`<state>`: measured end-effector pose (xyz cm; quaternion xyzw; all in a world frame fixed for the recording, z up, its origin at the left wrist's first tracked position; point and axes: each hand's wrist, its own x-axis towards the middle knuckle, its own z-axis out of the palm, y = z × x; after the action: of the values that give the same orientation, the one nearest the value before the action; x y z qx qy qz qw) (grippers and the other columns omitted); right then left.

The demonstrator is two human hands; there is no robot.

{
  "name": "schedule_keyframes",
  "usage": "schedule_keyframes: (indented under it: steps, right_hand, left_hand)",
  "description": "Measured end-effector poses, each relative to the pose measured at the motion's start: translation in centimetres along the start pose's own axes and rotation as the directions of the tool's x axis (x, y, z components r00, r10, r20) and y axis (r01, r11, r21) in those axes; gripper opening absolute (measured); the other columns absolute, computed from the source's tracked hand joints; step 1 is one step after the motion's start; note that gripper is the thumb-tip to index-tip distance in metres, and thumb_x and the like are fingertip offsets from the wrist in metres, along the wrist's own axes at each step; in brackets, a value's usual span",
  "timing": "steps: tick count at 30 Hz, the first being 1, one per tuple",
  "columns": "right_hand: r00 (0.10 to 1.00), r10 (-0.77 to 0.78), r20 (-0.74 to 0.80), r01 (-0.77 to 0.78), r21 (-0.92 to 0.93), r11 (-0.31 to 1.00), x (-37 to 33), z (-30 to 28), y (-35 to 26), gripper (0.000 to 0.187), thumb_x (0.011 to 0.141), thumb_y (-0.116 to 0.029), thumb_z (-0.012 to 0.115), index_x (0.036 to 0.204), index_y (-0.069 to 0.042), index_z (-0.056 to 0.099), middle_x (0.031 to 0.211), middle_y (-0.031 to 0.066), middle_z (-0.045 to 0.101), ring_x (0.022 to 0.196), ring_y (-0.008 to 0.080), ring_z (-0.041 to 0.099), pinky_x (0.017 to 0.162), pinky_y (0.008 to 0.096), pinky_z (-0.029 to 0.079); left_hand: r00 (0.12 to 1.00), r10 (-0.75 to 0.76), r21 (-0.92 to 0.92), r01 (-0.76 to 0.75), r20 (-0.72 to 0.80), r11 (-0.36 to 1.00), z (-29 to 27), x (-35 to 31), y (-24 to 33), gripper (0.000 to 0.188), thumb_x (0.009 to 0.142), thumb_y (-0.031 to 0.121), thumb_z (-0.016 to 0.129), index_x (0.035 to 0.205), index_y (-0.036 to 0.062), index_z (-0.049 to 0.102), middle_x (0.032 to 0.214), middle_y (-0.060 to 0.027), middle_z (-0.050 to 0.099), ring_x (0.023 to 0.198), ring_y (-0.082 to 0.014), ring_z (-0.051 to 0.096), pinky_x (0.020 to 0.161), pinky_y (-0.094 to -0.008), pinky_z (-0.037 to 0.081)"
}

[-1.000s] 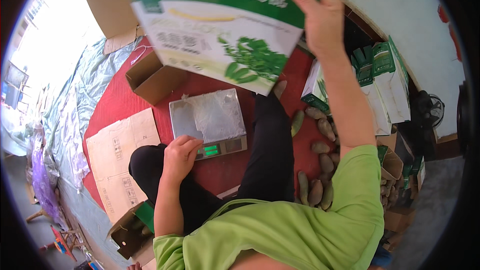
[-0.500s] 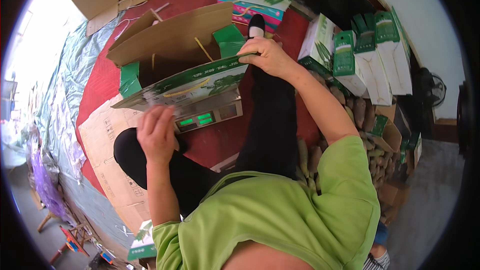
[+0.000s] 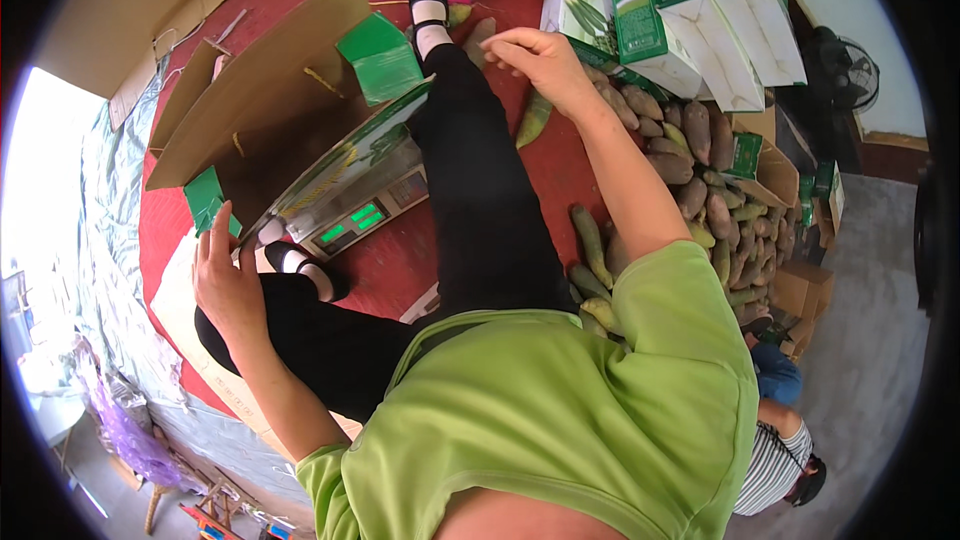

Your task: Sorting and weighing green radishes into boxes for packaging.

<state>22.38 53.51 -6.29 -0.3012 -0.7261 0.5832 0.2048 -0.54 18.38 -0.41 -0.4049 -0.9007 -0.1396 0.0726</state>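
Observation:
An open cardboard carton [image 3: 290,90] with green end flaps and rope handles sits tilted on a digital scale [image 3: 365,220] with a lit green display. My left hand [image 3: 228,285] is at the carton's near left corner, fingers stretched up against the green flap [image 3: 205,202] and thumb apart. Whether it grips the flap is hard to see. My right hand [image 3: 545,65] is off the carton, in the air to its right, fingers loosely bent and nothing visible in them. Below it on the red floor covering lies a long green vegetable [image 3: 535,120], cucumber-like.
To the right is a heap of brownish tubers [image 3: 715,215] and green cucumber-like vegetables [image 3: 590,245]. White-and-green boxes [image 3: 640,30] stand beyond it, near a black fan [image 3: 850,70]. A person in a striped top [image 3: 775,465] is at lower right. Flat cardboard [image 3: 140,0] leans far left.
My right hand has let go of the carton's front panel and moved off to the right. My left hand has gone left to the flap. The whole view has shifted, showing more of the heap.

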Motion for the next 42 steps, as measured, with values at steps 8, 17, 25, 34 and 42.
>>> schedule_keyframes:
  steps: [8,17,25,34,42]
  right_hand:
    - [0.928,0.301,-0.219,-0.364,-0.366,0.856,-7.0,-3.1,22.8,0.026,0.081,-0.02,0.066,0.102,-0.006,0.07,0.094,0.0156,0.069,0.09,0.0273,0.066,0.08,0.0361,0.05]
    - [0.784,0.557,-0.274,-0.595,-0.585,0.551,-9.4,0.1,30.2,0.054,0.078,-0.027,0.069,0.13,-0.018,0.054,0.112,0.0159,0.065,0.108,0.0328,0.061,0.091,0.041,0.049]
    - [0.74,0.661,-0.126,-0.644,-0.419,0.64,-5.5,2.8,34.2,0.06,0.077,-0.028,0.07,0.133,-0.017,0.052,0.112,0.0132,0.065,0.099,0.0248,0.063,0.082,0.0359,0.051]
    - [0.562,0.733,-0.384,-0.787,0.025,0.616,-6.1,3.8,36.9,0.026,0.078,-0.005,0.065,0.103,-0.007,0.068,0.069,0.0073,0.065,0.058,0.018,0.063,0.049,0.0326,0.05]
    - [0.578,0.718,-0.388,-0.609,0.381,0.696,-4.9,-3.6,27.1,0.019,0.077,-0.002,0.054,0.094,-0.008,0.059,0.067,0.0038,0.054,0.048,0.0142,0.047,0.04,0.0287,0.037]
  left_hand:
    - [0.994,-0.035,0.087,0.026,0.108,0.996,0.2,0.9,1.2,0.013,0.075,0.007,0.069,0.088,0.0096,0.072,0.078,-0.0062,0.052,0.079,-0.0249,0.057,0.068,-0.0381,0.046]
    - [0.998,-0.024,0.092,0.018,0.062,0.996,1.1,1.2,1.6,0.015,0.071,0.005,0.071,0.086,0.0067,0.071,0.077,-0.0055,0.051,0.077,-0.0233,0.056,0.064,-0.0371,0.045]
    - [0.998,-0.056,0.078,0.053,0.039,0.996,0.8,1.3,1.7,0.023,0.065,0.001,0.071,0.088,0.0055,0.072,0.076,-0.0068,0.051,0.075,-0.0247,0.056,0.065,-0.0362,0.046]
    - [0.999,-0.05,0.061,0.049,0.015,0.997,1.1,1.7,2.1,0.022,0.065,-0.002,0.07,0.085,0.007,0.072,0.077,-0.0057,0.052,0.074,-0.0231,0.056,0.065,-0.0353,0.047]
    - [0.999,-0.049,0.055,0.049,-0.011,0.997,1.0,1.2,1.7,0.024,0.064,-0.002,0.069,0.084,0.0094,0.072,0.079,-0.0042,0.054,0.078,-0.0236,0.06,0.064,-0.0356,0.049]
